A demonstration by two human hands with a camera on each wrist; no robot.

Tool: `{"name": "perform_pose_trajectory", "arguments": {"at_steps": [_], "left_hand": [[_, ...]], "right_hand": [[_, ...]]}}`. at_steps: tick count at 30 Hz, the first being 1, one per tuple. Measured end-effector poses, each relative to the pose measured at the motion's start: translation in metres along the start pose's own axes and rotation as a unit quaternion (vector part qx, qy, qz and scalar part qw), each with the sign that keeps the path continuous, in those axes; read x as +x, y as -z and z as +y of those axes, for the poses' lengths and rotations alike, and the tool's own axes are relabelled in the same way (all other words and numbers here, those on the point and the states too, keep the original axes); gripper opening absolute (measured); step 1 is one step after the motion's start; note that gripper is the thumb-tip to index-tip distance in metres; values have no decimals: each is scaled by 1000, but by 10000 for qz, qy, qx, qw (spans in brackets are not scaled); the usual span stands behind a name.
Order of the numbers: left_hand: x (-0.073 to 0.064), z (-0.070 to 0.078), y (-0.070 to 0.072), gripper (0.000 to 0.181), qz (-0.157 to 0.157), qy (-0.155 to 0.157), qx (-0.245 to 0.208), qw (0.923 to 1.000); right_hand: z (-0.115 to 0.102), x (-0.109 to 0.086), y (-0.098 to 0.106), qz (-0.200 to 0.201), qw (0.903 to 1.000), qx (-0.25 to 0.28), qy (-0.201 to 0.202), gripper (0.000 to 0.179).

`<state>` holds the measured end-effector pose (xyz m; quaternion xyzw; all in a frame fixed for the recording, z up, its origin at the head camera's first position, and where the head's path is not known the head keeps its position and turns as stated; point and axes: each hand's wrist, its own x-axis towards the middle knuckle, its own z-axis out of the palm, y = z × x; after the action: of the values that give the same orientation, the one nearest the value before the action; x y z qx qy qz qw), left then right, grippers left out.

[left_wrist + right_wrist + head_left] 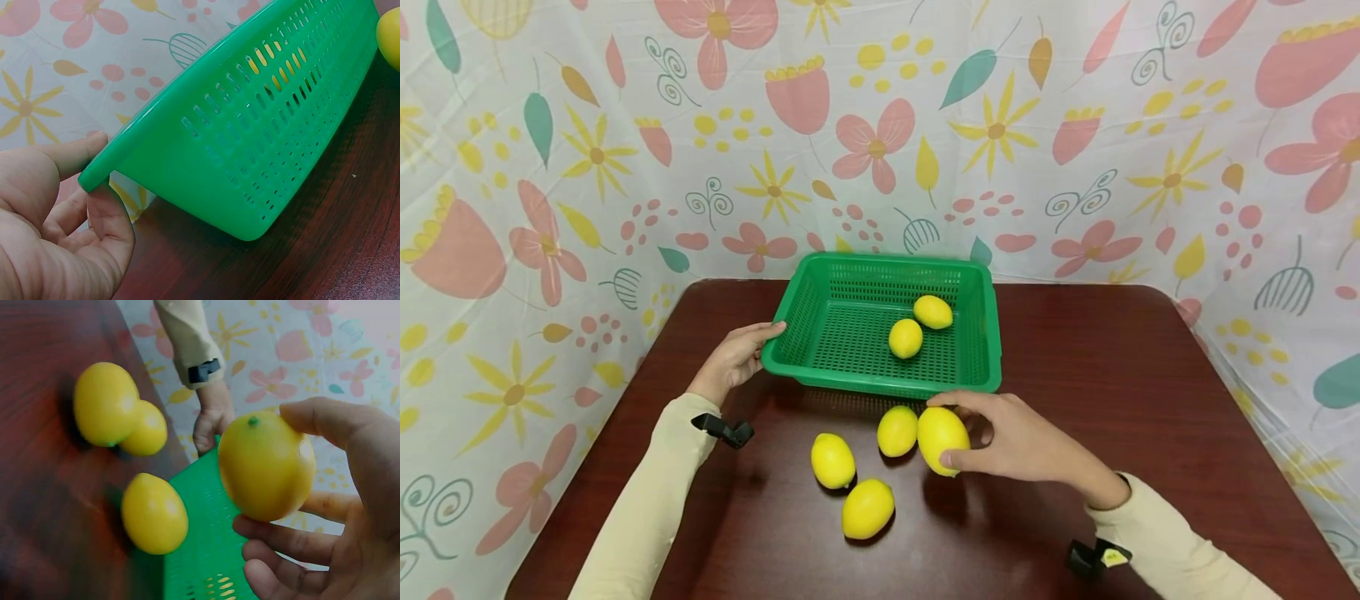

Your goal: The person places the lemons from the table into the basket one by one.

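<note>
The held lemon (943,440), above the table (1090,350) just near of the green basket (865,381), looks light, firm and slightly slick; its broad middle should grip best. The right hand (1015,437) pinches it, fingers spread to its width. The left hand (733,360) pinches the basket's left rim. The right wrist mount's (1084,560) yellow label (1115,557) is unreadable.

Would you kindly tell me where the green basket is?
In the head view, the green basket is at the far middle of the table, before the floral cloth, the left hand gripping its left end.
</note>
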<state>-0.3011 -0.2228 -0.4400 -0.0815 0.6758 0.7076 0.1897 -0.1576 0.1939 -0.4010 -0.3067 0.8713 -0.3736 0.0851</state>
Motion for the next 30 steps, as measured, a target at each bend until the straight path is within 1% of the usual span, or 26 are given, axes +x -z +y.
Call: {"name": "perform_pose_trajectory", "arguments": {"at_steps": [5, 9, 11, 15, 20, 26, 30], "left_hand": [[1, -1, 1, 49, 7, -31, -14, 10000], [0, 0, 2, 55, -35, -3, -3, 10000], [0, 0, 1, 56, -39, 9, 36, 10000], [1, 0, 0, 55, 4, 12, 116, 9999], [2, -1, 0, 53, -22, -24, 141, 9999], [1, 0, 1, 55, -20, -40, 137, 9999], [-1, 0, 1, 56, -5, -40, 137, 9999]], "right_hand": [[-6, 17, 23, -248, 9995, -128, 113, 62], [-11, 34, 41, -443, 9984, -291, 183, 60], [-10, 44, 51, -589, 9975, -291, 242, 60], [-1, 69, 72, -936, 9949, -109, 361, 61], [13, 106, 92, -1183, 9923, 10, 357, 61], [30, 143, 106, -1343, 9904, -52, 331, 62], [40, 163, 109, -1411, 9893, -128, 350, 66]]}}
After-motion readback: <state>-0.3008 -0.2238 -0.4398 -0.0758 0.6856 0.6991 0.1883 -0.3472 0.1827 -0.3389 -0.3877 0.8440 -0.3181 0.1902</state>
